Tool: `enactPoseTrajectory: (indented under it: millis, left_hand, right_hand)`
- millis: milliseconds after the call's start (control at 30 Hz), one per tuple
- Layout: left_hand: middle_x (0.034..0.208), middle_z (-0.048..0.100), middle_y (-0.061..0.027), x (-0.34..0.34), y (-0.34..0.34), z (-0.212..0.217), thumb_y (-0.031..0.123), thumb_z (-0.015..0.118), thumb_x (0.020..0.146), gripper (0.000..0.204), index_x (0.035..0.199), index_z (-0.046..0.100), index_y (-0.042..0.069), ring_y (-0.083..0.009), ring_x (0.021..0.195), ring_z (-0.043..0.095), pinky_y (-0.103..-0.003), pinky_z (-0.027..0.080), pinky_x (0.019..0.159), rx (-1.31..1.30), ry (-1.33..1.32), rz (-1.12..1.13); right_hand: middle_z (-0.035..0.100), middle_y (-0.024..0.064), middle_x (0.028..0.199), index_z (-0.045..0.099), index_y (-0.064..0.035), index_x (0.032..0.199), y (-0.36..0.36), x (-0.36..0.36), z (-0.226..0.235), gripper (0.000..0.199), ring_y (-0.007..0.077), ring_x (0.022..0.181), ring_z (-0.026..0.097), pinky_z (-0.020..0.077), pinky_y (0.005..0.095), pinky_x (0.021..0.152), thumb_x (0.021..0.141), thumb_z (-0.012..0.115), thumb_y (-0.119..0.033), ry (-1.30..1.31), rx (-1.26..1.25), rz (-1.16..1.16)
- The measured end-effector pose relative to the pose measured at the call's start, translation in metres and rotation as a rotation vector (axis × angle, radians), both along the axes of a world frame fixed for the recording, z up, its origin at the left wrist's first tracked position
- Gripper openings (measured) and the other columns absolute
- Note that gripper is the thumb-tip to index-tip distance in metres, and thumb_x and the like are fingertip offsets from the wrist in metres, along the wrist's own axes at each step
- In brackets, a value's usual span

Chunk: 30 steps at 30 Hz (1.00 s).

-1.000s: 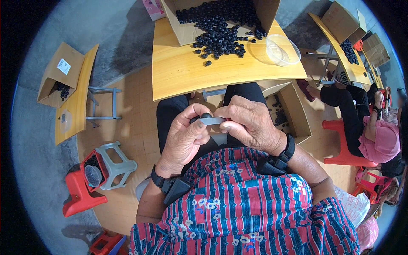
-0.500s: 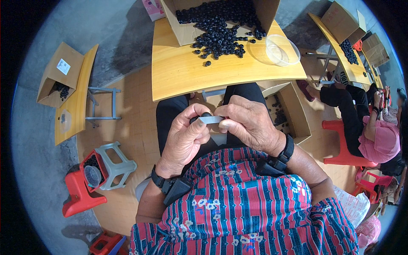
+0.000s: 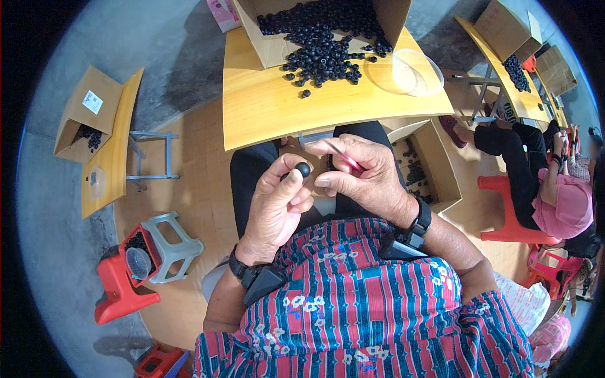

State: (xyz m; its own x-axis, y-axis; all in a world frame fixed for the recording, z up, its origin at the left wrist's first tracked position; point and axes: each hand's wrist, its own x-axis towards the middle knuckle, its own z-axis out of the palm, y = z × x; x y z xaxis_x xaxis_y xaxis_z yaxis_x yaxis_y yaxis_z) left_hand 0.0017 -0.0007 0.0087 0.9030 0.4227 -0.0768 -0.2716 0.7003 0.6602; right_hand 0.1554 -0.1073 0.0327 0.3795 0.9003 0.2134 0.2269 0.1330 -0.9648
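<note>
Between the thumb and fingers of my left hand [image 3: 272, 211] is a small round black piece [image 3: 304, 169], smooth and dark on the side that shows. My right hand [image 3: 373, 183], just to its right, grips a small knife [image 3: 348, 161] with a pinkish-red handle; its thin blade is seen nearly edge-on and points up and left, apart from the black piece. Both hands are above my lap, in front of the yellow table [image 3: 265, 123]. On that table a cardboard box [image 3: 249, 31] lies on its side, with many such black pieces [image 3: 321, 63] spilling out.
A clear round plastic lid or dish [image 3: 416, 75] is on the table's right. Below, an open carton [image 3: 435, 167] holds more black pieces. Stools [image 3: 170, 246] and a side table [image 3: 123, 151] stand left. At right, a person in pink [image 3: 564, 205] sits by another table.
The knife's blade has come away from the black piece and turned from flat to nearly edge-on. My right fingers have lifted slightly, and the black piece now shows more fully in my left hand.
</note>
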Motion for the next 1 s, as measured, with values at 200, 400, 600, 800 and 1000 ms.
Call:
enactPoseTrajectory:
  millis: [200,400,600,800,1000]
  left_hand:
    - [0.089,0.053,0.0041,0.002,-0.003,-0.004,0.022,0.059,0.094,0.027,0.117,0.056,0.010,-0.0018,0.065,0.038,-0.015,0.033,0.054,-0.042,-0.010,-0.021]
    - [0.090,0.054,0.0038,0.003,-0.006,-0.008,0.019,0.058,0.094,0.023,0.116,0.057,0.010,-0.0025,0.065,0.038,-0.015,0.033,0.055,-0.124,-0.035,-0.018]
    - [0.083,0.052,0.0061,0.007,-0.012,0.003,0.022,0.057,0.095,0.016,0.107,0.058,0.011,-0.0002,0.066,0.038,-0.014,0.032,0.053,-0.149,-0.033,-0.010]
    - [0.084,0.053,0.0061,0.008,-0.008,0.000,0.024,0.059,0.095,0.016,0.104,0.058,0.011,0.0000,0.062,0.037,-0.015,0.031,0.052,-0.069,0.007,0.017]
    - [0.085,0.051,0.0053,0.005,0.000,0.003,0.021,0.062,0.092,0.018,0.105,0.057,0.010,-0.0015,0.061,0.037,-0.015,0.031,0.051,0.049,0.006,-0.001]
  right_hand:
    - [0.059,0.0030,0.072,0.071,-0.0108,0.106,0.005,-0.006,-0.004,0.033,0.0126,0.063,0.051,0.0436,0.0266,0.058,0.073,0.078,-0.013,-0.181,0.174,-0.068]
    - [0.057,0.0035,0.069,0.072,-0.0112,0.106,0.001,-0.006,-0.004,0.031,0.0133,0.062,0.054,0.0447,0.0266,0.056,0.075,0.072,-0.007,-0.295,0.211,-0.092]
    - [0.056,0.0041,0.068,0.071,-0.0107,0.105,0.002,-0.004,-0.008,0.033,0.0157,0.060,0.054,0.0454,0.0276,0.055,0.073,0.070,-0.002,-0.340,0.293,-0.113]
    - [0.058,0.0051,0.069,0.070,-0.0089,0.104,0.005,-0.003,-0.007,0.031,0.0164,0.062,0.056,0.0462,0.0279,0.056,0.073,0.074,-0.007,-0.337,0.255,-0.112]
    - [0.060,0.0081,0.075,0.068,-0.0073,0.107,0.003,0.000,-0.002,0.028,0.0189,0.070,0.059,0.0477,0.0288,0.064,0.080,0.072,-0.015,-0.168,0.093,-0.030]
